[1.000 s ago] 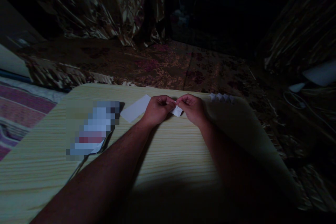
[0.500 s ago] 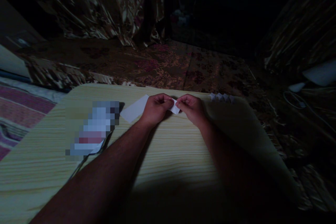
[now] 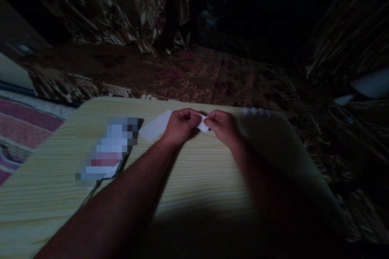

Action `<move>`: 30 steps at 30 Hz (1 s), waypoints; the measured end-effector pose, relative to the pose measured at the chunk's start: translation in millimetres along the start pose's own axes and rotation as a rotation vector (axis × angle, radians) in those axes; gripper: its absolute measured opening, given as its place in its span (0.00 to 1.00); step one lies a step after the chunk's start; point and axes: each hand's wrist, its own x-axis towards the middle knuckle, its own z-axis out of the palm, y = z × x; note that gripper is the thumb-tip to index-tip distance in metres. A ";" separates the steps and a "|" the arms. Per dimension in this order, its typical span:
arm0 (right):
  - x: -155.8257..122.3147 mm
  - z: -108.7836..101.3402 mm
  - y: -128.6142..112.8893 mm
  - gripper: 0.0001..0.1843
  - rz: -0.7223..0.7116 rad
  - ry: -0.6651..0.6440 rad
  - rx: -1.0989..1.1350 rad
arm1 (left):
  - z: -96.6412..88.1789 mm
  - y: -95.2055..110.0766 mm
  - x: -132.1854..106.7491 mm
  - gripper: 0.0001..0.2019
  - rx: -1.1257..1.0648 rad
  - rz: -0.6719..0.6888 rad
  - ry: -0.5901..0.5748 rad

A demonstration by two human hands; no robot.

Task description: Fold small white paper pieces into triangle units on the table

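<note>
Between my two hands is a small folded piece of white paper (image 3: 203, 125), held just above or against the wooden table (image 3: 194, 170); I cannot tell which. My left hand (image 3: 182, 126) pinches its left side, thumb on top. From the right, my right hand (image 3: 221, 124) grips the other side between thumb and fingers. Parts of the paper are hidden under the fingertips. A flat sheet of white paper (image 3: 154, 126) lies at the left, its right end behind my left hand. Several small pointed folded paper pieces (image 3: 257, 112) stand in a row at the far right edge.
A blurred-out phone-like device (image 3: 111, 149) with a cable (image 3: 88, 192) lies left of my left forearm. Beyond the table is a patterned cloth surface (image 3: 188, 73) below curtains (image 3: 130, 8). A white object with a cord (image 3: 343, 115) is off to the right. The light is dim.
Both hands stay in nearly the same place, still pinching the folded paper. Its visible part has shifted only very slightly.
</note>
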 end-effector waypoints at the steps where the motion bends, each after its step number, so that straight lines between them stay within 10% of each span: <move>1: 0.0 0.0 0.0 0.07 -0.001 0.003 -0.001 | 0.0 0.3 -0.1 0.11 0.000 0.004 0.000; 30: -3.7 5.1 1.7 0.06 -0.197 0.100 -0.058 | 0.0 0.3 0.3 0.11 0.033 -0.016 -0.009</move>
